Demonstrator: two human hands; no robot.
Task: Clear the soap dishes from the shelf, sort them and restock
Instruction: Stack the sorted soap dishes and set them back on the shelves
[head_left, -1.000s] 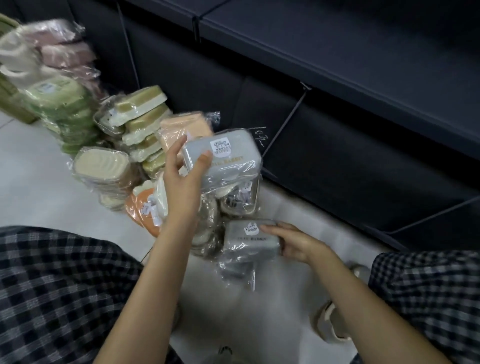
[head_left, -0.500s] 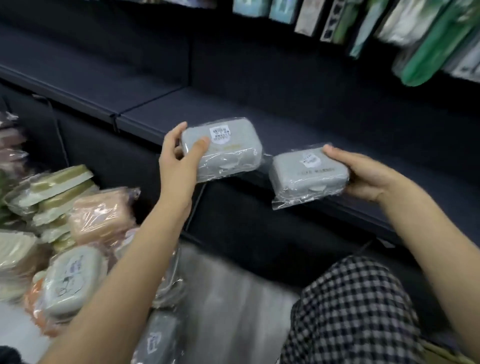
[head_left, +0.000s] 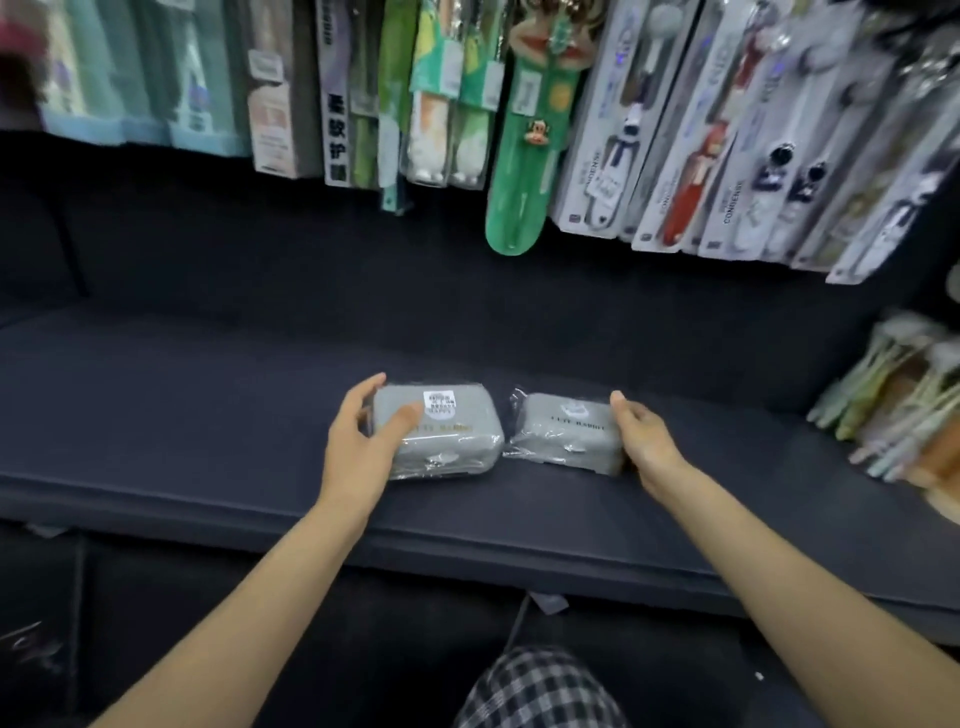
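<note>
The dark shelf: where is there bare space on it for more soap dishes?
The shelf is bare left of the left hand and behind both grey soap dishes, up to the hanging toothbrush packs. A smaller bare patch lies right of the right hand. The far right is crowded with pastel brushes.

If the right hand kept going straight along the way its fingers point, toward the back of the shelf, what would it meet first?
Probably nothing soon: beyond the right hand, which holds the right grey soap dish, bare dark shelf runs to the back wall. The hanging toothbrush packs appear to sit higher, though depth is unclear.
</note>
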